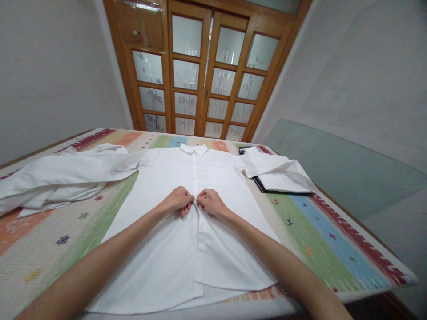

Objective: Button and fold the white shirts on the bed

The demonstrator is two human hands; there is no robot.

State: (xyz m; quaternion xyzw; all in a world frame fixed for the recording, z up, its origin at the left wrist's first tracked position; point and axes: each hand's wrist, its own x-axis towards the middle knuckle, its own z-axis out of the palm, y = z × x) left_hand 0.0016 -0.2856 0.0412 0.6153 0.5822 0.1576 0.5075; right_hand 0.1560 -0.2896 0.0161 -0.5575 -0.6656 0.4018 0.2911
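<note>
A white button-up shirt (160, 258) lies front up, its collar (194, 150) at the far side and its hem toward me. At the middle of the front placket, my left hand (182, 200) pinches one edge of the fabric. Close beside it, my right hand (210, 202) pinches the other edge, fingertips almost touching the left ones. Whatever button sits between the fingers is hidden. Below the hands the two front panels hang apart, with a small button visible on the placket. Above them the placket looks closed up to the collar.
A striped, patterned cloth (316, 235) covers the table. More white clothing (66, 173) is heaped at the left, by the shirt's sleeve. Under the right sleeve lies a folded stack with a black-and-white edge (283, 192). Wooden glass-paned doors (203, 71) stand behind the table.
</note>
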